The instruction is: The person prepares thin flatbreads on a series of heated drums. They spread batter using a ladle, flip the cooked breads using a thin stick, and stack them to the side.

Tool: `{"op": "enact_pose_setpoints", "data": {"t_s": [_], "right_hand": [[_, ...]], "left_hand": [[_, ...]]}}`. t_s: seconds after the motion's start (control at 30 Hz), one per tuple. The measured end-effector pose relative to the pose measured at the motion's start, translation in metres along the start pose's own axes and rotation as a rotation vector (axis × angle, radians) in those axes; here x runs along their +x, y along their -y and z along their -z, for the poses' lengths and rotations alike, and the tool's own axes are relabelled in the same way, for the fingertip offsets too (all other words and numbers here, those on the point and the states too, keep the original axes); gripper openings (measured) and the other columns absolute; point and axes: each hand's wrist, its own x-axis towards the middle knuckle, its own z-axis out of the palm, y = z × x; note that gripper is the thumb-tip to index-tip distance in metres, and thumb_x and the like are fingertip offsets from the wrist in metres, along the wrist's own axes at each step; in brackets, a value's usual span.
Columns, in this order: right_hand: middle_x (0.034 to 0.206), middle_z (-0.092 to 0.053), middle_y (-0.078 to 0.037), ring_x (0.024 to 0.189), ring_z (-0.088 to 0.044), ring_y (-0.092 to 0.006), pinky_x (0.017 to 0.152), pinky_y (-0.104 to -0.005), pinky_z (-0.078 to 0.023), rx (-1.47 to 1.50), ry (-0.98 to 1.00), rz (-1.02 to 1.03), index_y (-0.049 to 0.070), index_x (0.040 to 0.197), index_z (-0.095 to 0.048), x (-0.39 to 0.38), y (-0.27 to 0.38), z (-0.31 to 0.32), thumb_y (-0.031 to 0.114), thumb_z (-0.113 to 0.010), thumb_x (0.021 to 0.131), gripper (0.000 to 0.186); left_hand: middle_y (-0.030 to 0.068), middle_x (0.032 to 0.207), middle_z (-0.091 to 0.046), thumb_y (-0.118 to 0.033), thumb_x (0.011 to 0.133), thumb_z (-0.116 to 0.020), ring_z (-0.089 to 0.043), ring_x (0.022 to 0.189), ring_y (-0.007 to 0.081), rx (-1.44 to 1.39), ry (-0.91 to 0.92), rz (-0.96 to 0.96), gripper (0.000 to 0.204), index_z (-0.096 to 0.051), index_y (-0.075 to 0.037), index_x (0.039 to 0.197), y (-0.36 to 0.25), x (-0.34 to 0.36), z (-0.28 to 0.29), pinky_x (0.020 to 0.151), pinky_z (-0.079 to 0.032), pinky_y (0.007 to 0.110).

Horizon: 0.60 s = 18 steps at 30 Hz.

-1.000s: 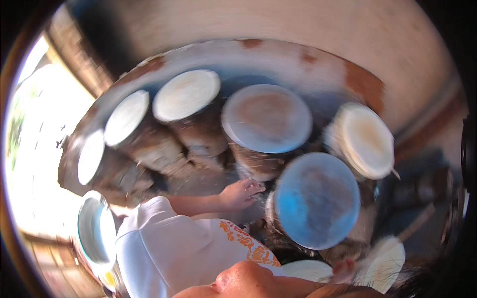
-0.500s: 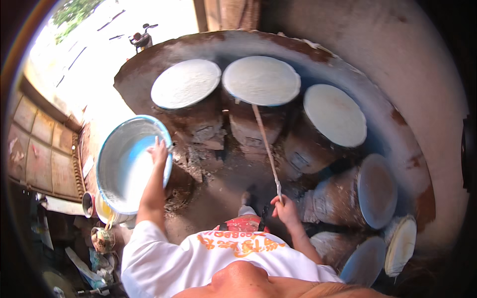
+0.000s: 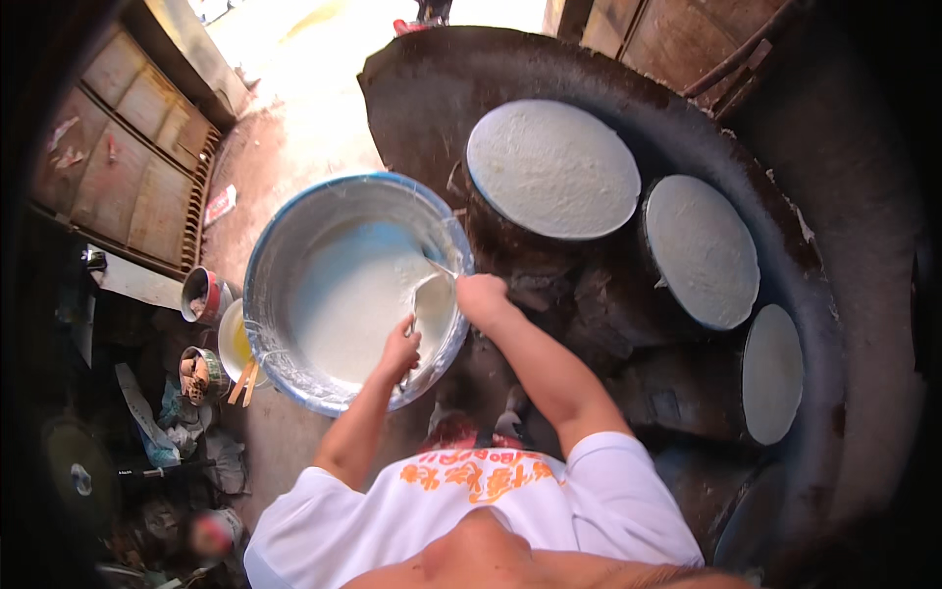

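Note:
A large blue-rimmed basin [image 3: 257,324] with white batter [image 3: 343,314] in it stands in front of me, left of centre. My left hand [image 3: 399,350], over the basin's near right part, is closed round the handle of a ladle [image 3: 432,294], whose bowl is coated in batter. At the basin's right rim my right hand [image 3: 482,296] is closed on a thin tool [image 3: 439,265]; its tip points into the basin beside the ladle. The rest of that tool is hidden by the hand. Round griddles hold white batter: one [image 3: 554,169] nearest the basin, another [image 3: 702,250] farther right.
A curved dark ledge [image 3: 412,88] runs behind the griddles, and a third white-topped griddle [image 3: 773,373] sits at the right. Left of the basin are a bowl of yellow liquid [image 3: 235,339] with wooden sticks and small pots [image 3: 201,294]. A metal door [image 3: 137,137] stands at far left.
The view has swung left. My right hand has come from the griddles to the basin's right rim; its long stick no longer shows. My left hand, seen earlier inside the basin, now grips a ladle.

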Motion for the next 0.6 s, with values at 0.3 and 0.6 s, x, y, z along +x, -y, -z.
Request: {"op": "enact_pose_setpoints", "data": {"t_s": [0.3, 0.6], "right_hand": [[0.090, -0.066, -0.023, 0.085, -0.065, -0.0391, 0.073, -0.0500, -0.051, 0.129, 0.002, -0.168, 0.016, 0.126, -0.050, -0.040, 0.039, 0.010, 0.016, -0.043, 0.089, 0.037], [0.077, -0.065, -0.019, 0.060, -0.064, -0.0305, 0.057, -0.0400, -0.052, 0.617, -0.037, -0.182, 0.017, 0.138, -0.042, -0.053, 0.053, -0.099, 0.012, -0.040, 0.091, 0.047]], "left_hand": [[0.0227, 0.090, -0.065, -0.011, 0.087, -0.048, -0.064, 0.073, 0.0340, 0.323, -0.271, -0.383, 0.053, -0.039, -0.016, 0.139, -0.012, 0.106, 0.054, 0.066, -0.051, 0.043], [-0.0039, 0.056, -0.029, -0.012, 0.095, -0.043, -0.029, 0.043, 0.0070, -1.169, 0.062, 0.349, 0.020, -0.042, -0.023, 0.112, -0.023, 0.094, -0.010, 0.035, -0.027, 0.020]]}}
